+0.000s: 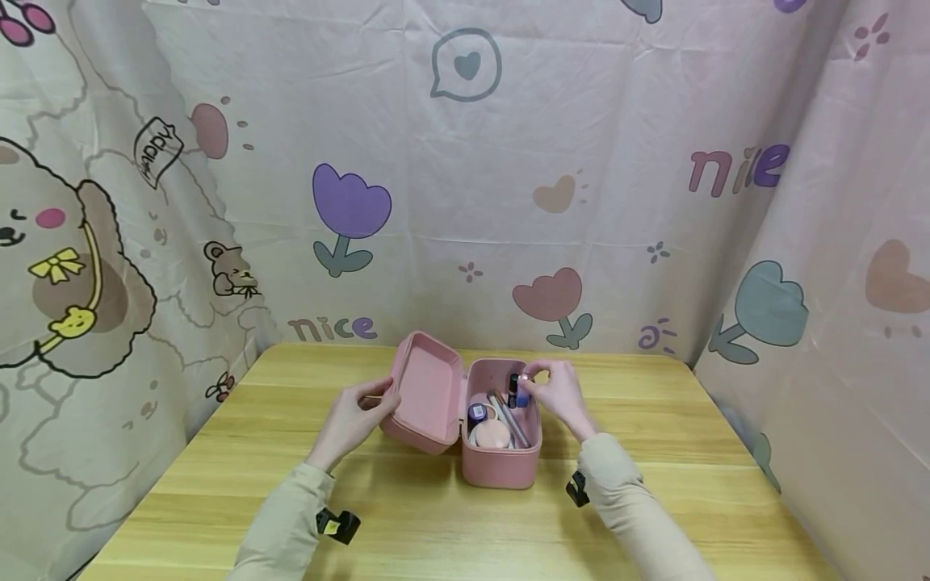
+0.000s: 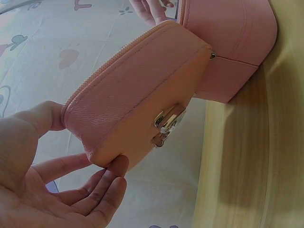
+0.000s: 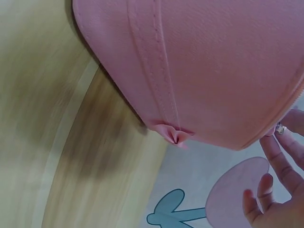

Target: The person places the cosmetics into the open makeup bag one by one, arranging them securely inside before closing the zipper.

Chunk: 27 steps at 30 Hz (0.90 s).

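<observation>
A pink zippered makeup case (image 1: 501,468) stands on the table with its lid (image 1: 429,387) swung out to the left. My left hand (image 1: 363,411) pinches the lid's left end, thumb at the zipper edge and fingers against the outer face, as the left wrist view shows. At the case's back right corner, my right hand (image 1: 558,393) pinches a small pink item with a shiny part (image 3: 279,128), mostly hidden by fingers. Inside lie a round powder puff (image 1: 492,434), slim tubes or brushes (image 1: 513,421), a dark round jar (image 1: 476,412), a black tube (image 1: 513,389) and a blue item (image 1: 523,396).
The wooden table (image 1: 625,500) reaches back to a patterned curtain (image 1: 465,161), which also hangs along both sides. A metal clasp (image 2: 168,123) sticks out from the lid's outer face. A small pink bow-like tab (image 3: 173,135) juts from the case's side.
</observation>
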Each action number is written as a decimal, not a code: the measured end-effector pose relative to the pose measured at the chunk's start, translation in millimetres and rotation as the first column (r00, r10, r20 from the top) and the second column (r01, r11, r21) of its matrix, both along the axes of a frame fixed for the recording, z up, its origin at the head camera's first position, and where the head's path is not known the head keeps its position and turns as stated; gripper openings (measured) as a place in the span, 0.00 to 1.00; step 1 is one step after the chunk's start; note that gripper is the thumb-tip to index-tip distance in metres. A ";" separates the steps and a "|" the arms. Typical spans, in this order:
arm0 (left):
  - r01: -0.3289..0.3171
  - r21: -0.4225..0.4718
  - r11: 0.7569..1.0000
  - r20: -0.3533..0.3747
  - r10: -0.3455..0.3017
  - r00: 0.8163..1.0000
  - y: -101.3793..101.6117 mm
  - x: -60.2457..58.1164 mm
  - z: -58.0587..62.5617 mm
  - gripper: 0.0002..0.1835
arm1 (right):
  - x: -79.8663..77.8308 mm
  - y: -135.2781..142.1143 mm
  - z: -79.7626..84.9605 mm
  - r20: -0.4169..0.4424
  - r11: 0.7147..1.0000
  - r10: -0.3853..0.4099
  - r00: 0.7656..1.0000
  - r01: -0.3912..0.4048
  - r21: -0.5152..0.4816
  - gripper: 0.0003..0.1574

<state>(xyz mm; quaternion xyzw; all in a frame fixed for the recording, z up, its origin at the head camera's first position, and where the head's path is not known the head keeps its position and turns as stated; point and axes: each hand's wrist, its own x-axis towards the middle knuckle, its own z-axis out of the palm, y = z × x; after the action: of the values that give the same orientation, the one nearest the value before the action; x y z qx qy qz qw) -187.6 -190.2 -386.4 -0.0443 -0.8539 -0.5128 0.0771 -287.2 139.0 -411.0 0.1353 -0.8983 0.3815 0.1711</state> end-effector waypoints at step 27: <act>-0.002 -0.002 1.000 0.006 0.002 1.000 -0.2 -0.5 -0.3 0.27 | 0.9 -13.7 -11.6 -0.129 0.901 -0.019 0.991 0.073 0.427 0.05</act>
<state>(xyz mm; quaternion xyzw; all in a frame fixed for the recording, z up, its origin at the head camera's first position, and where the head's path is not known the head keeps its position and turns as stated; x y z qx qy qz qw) -188.1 -190.4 -386.7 -0.0419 -0.8546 -0.5121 0.0749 -286.3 125.3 -422.7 0.1716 -0.9512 0.1604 0.2002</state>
